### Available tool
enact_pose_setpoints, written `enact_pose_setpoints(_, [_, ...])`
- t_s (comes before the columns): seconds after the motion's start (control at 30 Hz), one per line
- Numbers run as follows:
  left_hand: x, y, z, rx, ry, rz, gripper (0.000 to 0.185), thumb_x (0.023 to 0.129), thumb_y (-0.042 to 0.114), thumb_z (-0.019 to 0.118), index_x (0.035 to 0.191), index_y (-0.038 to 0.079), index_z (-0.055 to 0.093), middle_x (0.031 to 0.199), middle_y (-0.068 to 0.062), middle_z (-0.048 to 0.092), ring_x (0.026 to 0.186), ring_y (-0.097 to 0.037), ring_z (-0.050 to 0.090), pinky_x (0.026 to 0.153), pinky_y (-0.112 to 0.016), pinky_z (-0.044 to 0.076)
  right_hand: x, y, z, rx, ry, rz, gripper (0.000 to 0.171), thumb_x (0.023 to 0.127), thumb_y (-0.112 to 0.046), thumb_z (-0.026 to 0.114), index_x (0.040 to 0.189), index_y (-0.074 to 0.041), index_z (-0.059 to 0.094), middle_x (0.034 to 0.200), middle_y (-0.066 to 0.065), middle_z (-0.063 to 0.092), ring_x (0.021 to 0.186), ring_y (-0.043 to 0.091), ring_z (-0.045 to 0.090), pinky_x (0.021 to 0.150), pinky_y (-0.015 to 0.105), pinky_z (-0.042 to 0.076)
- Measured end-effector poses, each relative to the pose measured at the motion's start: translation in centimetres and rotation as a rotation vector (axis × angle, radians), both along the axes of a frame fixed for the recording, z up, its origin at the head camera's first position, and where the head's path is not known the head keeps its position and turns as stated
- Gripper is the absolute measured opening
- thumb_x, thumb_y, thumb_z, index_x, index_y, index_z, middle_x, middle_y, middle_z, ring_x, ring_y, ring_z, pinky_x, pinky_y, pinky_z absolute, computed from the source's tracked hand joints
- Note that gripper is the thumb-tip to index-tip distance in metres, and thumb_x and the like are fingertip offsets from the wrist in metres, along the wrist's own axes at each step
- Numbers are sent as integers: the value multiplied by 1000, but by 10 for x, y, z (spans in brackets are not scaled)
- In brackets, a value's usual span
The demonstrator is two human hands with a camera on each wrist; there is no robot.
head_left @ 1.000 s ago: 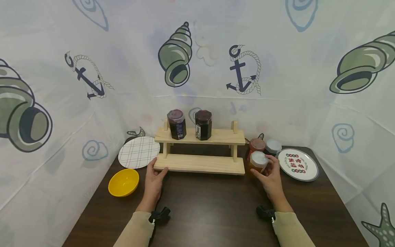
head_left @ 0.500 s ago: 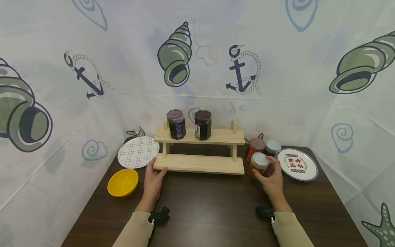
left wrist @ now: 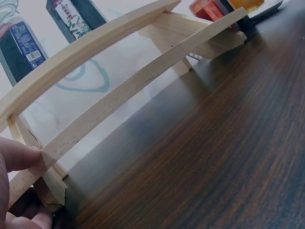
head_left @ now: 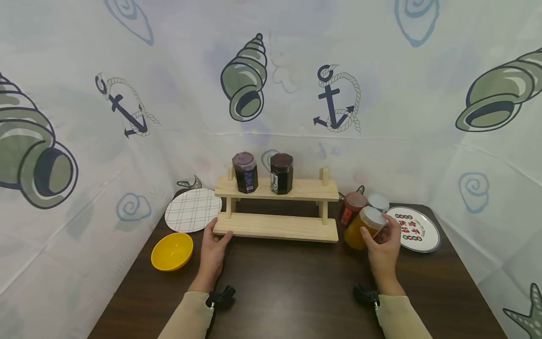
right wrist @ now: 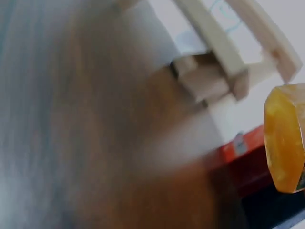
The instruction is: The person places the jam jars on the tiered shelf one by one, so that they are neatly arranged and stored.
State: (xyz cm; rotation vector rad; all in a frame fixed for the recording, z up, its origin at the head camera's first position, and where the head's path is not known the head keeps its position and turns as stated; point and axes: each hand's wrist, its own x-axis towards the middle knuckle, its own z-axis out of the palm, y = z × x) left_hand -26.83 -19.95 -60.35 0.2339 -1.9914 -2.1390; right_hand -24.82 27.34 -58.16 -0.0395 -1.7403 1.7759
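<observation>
An orange jar (head_left: 363, 228) is gripped, tilted, by the right hand (head_left: 383, 249) beside the wooden rack (head_left: 276, 226); the rack's front left corner is pressed by the flat left hand (head_left: 213, 249).

Both arms wear long beige sleeves, plain and smooth, ending at the wrists. A small black clamp-like mount sits at each cuff, the left one (head_left: 219, 297) and the right one (head_left: 365, 295), each with a stubby black knob. The left hand (head_left: 213, 252) and right hand (head_left: 383, 252) are bare, with no gloves.
</observation>
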Motion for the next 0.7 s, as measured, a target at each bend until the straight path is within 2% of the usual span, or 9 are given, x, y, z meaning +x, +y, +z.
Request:
enact_pose_setpoints(0.13, [1,1,1,-5,-12,5,78,105,4,71,170,13,29,180,-13,28,165,-27,34,134,-44,33,6,-5,19,-63,-1,61,74,96,2,80,159,-13,46,149,6,55,131,22,61,103,13,57])
enact_pose_setpoints(0.23, [1,1,2,-3,-14,4,79,105,4,71,170,14,28,181,-11,27,166,-25,33,134,-43,32,10,-9,33,-41,-11,83,72,97,0,80,159,-15,46,149,5,55,133,22,61,105,13,56])
enact_pose_setpoints(0.33, [1,0,3,-1,-16,-3,80,105,5,71,171,14,27,181,-11,26,166,-25,32,135,-43,31,13,-13,45,-11,-22,79,73,96,0,80,159,-17,47,146,3,55,130,21,62,104,12,56])
enact_pose_setpoints(0.5, [0,0,2,-5,-21,-1,80,105,6,73,171,14,28,181,-11,27,165,-26,33,135,-43,32,16,-24,62,30,-33,23,72,95,-2,83,158,-19,50,139,0,57,123,20,63,98,12,57])
enact_pose_setpoints(0.7, [1,0,2,-9,-16,13,79,105,5,72,170,14,29,180,-13,28,165,-28,33,135,-45,32,8,-38,81,-48,20,43,72,95,-4,84,157,-17,50,133,6,58,121,23,66,94,16,60])
